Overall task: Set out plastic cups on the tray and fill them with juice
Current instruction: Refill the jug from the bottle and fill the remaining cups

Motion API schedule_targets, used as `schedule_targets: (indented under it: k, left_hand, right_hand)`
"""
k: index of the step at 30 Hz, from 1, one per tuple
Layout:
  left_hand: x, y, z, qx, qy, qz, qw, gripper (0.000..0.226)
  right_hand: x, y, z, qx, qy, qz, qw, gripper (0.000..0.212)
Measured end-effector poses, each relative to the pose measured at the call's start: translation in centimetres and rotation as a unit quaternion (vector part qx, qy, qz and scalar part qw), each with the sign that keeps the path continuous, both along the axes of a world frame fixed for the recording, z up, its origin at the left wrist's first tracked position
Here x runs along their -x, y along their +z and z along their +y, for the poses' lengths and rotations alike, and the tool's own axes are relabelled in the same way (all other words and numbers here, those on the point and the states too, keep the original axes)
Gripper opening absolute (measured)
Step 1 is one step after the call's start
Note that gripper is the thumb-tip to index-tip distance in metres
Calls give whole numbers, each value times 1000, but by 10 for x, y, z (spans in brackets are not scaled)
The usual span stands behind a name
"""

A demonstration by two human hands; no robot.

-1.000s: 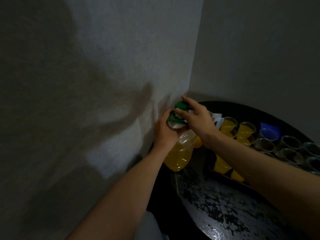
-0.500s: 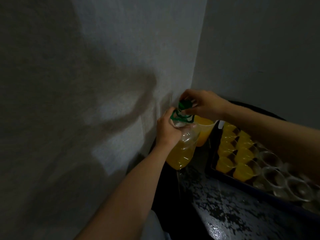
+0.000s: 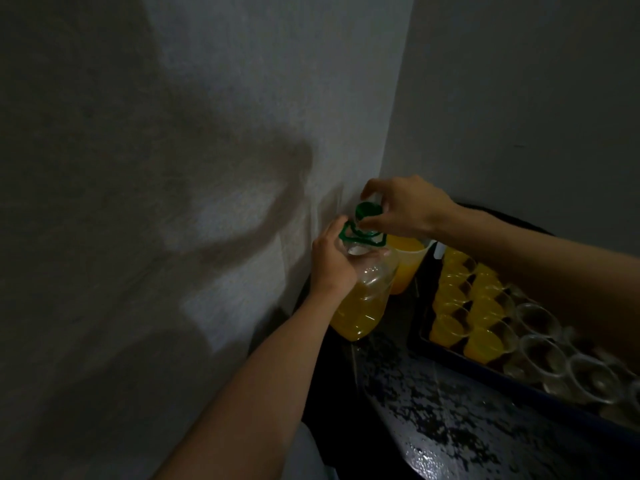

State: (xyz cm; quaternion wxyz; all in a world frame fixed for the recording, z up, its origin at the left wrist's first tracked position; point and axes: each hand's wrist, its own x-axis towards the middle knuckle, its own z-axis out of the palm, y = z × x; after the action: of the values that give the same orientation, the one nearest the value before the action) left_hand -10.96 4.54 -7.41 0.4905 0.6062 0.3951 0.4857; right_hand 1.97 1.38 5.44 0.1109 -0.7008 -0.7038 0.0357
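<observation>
Left hand (image 3: 332,261) grips the juice bottle (image 3: 360,303) neck; right hand (image 3: 405,206) pinches the green cap (image 3: 367,211), likely unscrewing before pouring into empty cups (image 3: 540,351)

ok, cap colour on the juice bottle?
Green, same as the carry handle below it; the head view shows the cap pinched by the right hand.

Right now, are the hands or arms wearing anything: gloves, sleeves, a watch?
Nothing visible. The left hand and right hand are bare, with no gloves, rings or watch, and both forearms are uncovered to the frame edge. The dim light could hide small details.
</observation>
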Motion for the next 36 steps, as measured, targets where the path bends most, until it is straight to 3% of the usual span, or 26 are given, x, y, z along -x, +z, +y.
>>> schedule_targets:
  k: [2, 7, 11, 14, 17, 20, 24, 26, 29, 32, 36]
  left_hand:
    - [-1, 2, -3, -2, 6, -9, 1000, 58]
    - [0, 6, -4, -22, 18, 19, 999, 57]
    - [4, 3, -1, -44, 13, 40, 998, 60]
    - [1, 8, -5, 4, 2, -9, 1000, 63]
    - [-2, 13, -8, 47, -16, -82, 995, 56]
    - [-2, 10, -4, 67, -23, -98, 993, 53]
    - [-4, 10, -8, 107, -21, -107, 988, 53]
    - [-3, 11, -10, 106, -17, -126, 986, 39]
    - [-3, 21, -13, 211, -38, -266, 940, 20]
    - [-5, 19, -14, 266, -50, -333, 903, 24]
    - [-5, 20, -14, 264, -23, -277, 924, 61]
  right_hand:
    - [-1, -8, 0, -21, -12, 26, 999, 45]
    - [3, -14, -3, -63, -71, 25, 995, 64]
    - [3, -10, -6, -74, -12, 29, 997, 53]
    - [3, -14, -5, -86, -7, 39, 996, 38]
    - [15, -17, -3, -95, -36, 9, 995, 44]
    - [16, -15, -2, -89, -33, -7, 995, 43]
    - [11, -23, -5, -82, -7, 44, 996, 38]
    - [15, -26, -6, -84, -28, 48, 995, 37]
    - [28, -28, -9, -89, -90, 37, 991, 35]
    - [38, -30, -11, -123, -146, 49, 980, 35]
    - [48, -31, -10, -135, -184, 85, 970, 37]
